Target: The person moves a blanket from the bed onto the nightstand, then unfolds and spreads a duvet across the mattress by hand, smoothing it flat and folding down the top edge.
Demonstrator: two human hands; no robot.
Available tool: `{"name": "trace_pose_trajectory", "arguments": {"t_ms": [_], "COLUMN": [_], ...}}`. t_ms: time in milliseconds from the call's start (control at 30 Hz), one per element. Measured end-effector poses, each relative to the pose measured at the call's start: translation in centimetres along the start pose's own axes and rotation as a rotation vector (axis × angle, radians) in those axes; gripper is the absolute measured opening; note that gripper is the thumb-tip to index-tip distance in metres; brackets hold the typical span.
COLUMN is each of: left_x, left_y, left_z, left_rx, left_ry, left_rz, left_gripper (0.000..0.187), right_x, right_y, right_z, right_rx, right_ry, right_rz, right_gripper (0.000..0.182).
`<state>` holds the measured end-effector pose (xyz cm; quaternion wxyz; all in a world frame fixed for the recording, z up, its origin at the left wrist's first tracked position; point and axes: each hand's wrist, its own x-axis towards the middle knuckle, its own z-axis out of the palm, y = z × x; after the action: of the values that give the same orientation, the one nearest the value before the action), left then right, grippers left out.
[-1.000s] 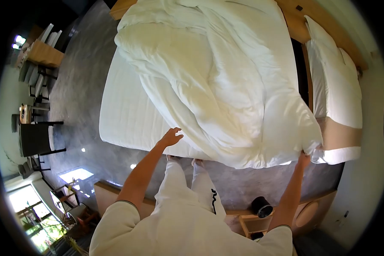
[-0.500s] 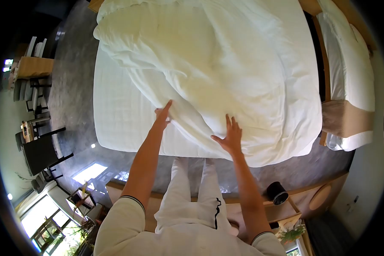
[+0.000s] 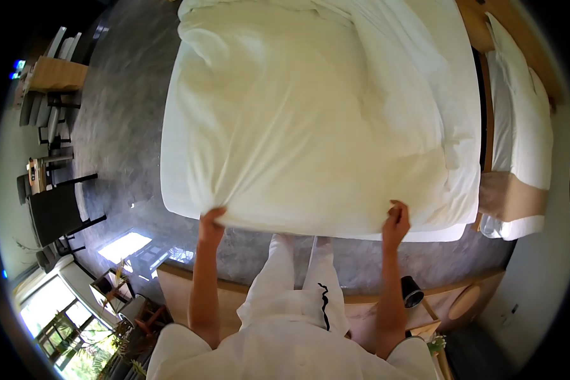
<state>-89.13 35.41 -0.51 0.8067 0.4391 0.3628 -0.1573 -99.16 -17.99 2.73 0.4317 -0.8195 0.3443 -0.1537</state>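
Observation:
A white duvet (image 3: 297, 126) lies over most of the mattress (image 3: 171, 171), its near edge drawn toward me. My left hand (image 3: 211, 225) is closed on that edge at the near left corner, and creases fan out from its grip. Over the same edge, farther right, my right hand (image 3: 396, 223) has its fingers curled in and appears to pinch the fabric; its fingertips are partly hidden. Between both hands the duvet edge runs fairly straight. A strip of mattress shows along the left side and at the near right.
At right, pillows (image 3: 531, 145) and a tan band (image 3: 513, 196) lie beyond a dark gap. Grey floor (image 3: 120, 126) runs along the left, with a dark chair (image 3: 56, 215) and a wooden table (image 3: 58, 75). Behind me are a low wooden panel (image 3: 234, 301) and a black cylinder (image 3: 411, 292).
The duvet's folded near-left part has been spread left and toward me, covering bare mattress. My left hand moved down-left with the edge; my right hand moved right and its spread fingers closed.

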Motion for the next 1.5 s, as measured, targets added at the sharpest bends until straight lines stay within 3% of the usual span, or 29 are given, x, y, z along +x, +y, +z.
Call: {"name": "trace_pose_trajectory", "arguments": {"t_ms": [33, 100, 133, 167, 200, 267, 300, 333, 400, 467, 500, 567, 600, 667, 700, 767, 800, 867, 900, 967, 1033, 1067, 1100, 1167, 1200, 1267, 1300, 1367, 1500], "left_x": [-1.9, -2.2, -1.3, -1.3, 2.6, 9.0, 10.5, 6.8, 9.2, 13.4, 13.2, 11.5, 11.9, 11.7, 10.2, 11.2, 11.5, 8.5, 6.9, 1.0, -3.1, -5.0, -3.7, -4.7, -4.4, 4.3, 6.9, 8.1, 8.6], "left_y": [-0.3, -3.3, -5.8, -7.1, -10.6, -16.0, -13.4, -8.3, -5.1, -4.6, -3.3, 0.3, 0.0, -1.0, 0.6, 2.2, 3.3, 6.8, 8.3, 12.0, 14.4, 14.6, 13.5, 12.2, 10.9, 1.4, -2.1, -5.6, -5.1], "left_z": [-2.5, -9.0, -12.7, -14.1, -19.7, -28.2, -27.7, -18.5, -15.7, -16.7, -16.5, -15.2, -15.4, -15.5, -11.4, -8.8, -7.9, -2.8, -0.5, 3.2, 0.5, -1.3, -7.3, -7.1, -7.7, -14.3, -14.9, -12.8, -10.2], "left_rx": [-0.068, -0.117, -0.096, 0.165, 0.510, 1.273, 0.905, 0.604, 0.691, 1.047, 1.051, -0.163, -0.151, -0.303, -0.149, -0.134, -0.125, -0.210, -0.123, 0.094, 0.291, 0.482, 0.279, -0.326, -0.531, -0.324, -0.277, -0.305, -0.317], "left_ry": [0.062, 0.189, 0.263, 0.397, 0.368, 0.411, 0.372, 0.439, 0.473, 0.886, 0.872, 0.663, 0.648, 0.239, 0.146, 0.003, -0.123, -0.103, -0.097, -0.046, -0.085, -0.142, -0.201, -0.197, -0.266, 0.107, 0.158, 0.028, -0.153], "left_rz": [-0.006, -0.050, -0.091, -0.207, -0.149, -0.045, -0.039, 0.039, 0.100, 0.107, 0.100, -0.442, -0.457, -0.447, -0.369, -0.320, -0.264, -0.296, -0.238, -0.090, 0.084, 0.236, 0.234, 0.257, 0.314, 0.447, 0.318, 0.055, 0.166], "left_gripper": [0.056, 0.059, 0.058, 0.056, 0.057, 0.058, 0.068, 0.085, 0.099, 0.108, 0.108, 0.108, 0.108, 0.098, 0.081, 0.074, 0.068, 0.060, 0.058, 0.066, 0.065, 0.065, 0.070, 0.073, 0.073, 0.069, 0.068, 0.066, 0.061], "right_x": [-2.0, -6.1, -8.0, -9.7, -12.0, -13.9, -15.0, -15.6, -16.0, -16.6, -17.1, -18.5, -19.5, -21.4, -21.9, -23.5, -24.3, -24.9, -24.5, -24.0, -23.3, -22.9, -22.7, -20.8, -19.6, -18.6, -18.1, -18.6, -24.5], "right_y": [-0.4, 3.1, 1.2, 2.7, 6.8, 5.5, 5.7, 6.6, 9.1, 12.4, 12.9, 13.5, 14.3, 15.1, 15.0, 13.8, 12.1, 8.2, 7.3, 5.3, 1.3, 2.6, 6.1, 7.2, 5.7, 2.6, 1.4, -0.4, -0.6], "right_z": [1.6, 7.0, 9.0, 11.1, 12.5, 13.0, 12.8, 13.0, 13.1, 11.2, 9.9, 7.0, 5.5, 2.7, 2.1, 1.8, 2.1, 3.4, 4.7, 8.1, 12.4, 15.0, 18.4, 20.6, 20.0, 17.4, 15.7, 12.1, 7.3], "right_rx": [0.070, -0.109, -0.044, -0.194, -0.227, -0.328, -0.333, -0.198, -0.066, -0.056, -0.065, 0.061, 0.054, -0.120, -0.123, -0.119, -0.114, 0.247, 0.249, 0.946, 1.134, 1.133, 1.147, 1.156, 1.258, 1.352, 1.370, 1.371, 1.225], "right_ry": [-0.112, -0.388, -0.583, -0.805, -0.867, -0.943, -0.950, -0.882, -0.804, -0.687, -0.677, -0.492, -0.469, -0.501, -0.488, -0.693, -0.689, -0.674, -0.690, -0.414, -0.465, -0.482, -0.309, -0.147, -0.211, -0.288, -0.244, -0.201, -0.101], "right_rz": [0.124, -0.039, 0.011, 0.032, -0.223, -0.147, -0.137, -0.012, 0.103, 0.245, 0.252, 0.393, 0.399, 0.474, 0.475, 0.984, 0.988, 1.343, 1.337, 1.502, 0.966, 0.970, 0.793, 0.599, 0.624, 0.640, 0.779, 0.921, 1.015], "right_gripper": [0.021, 0.025, 0.029, 0.039, 0.051, 0.059, 0.059, 0.055, 0.052, 0.043, 0.043, 0.038, 0.038, 0.043, 0.043, 0.078, 0.078, 0.109, 0.109, 0.120, 0.102, 0.102, 0.083, 0.065, 0.053, 0.044, 0.042, 0.040, 0.040]}}
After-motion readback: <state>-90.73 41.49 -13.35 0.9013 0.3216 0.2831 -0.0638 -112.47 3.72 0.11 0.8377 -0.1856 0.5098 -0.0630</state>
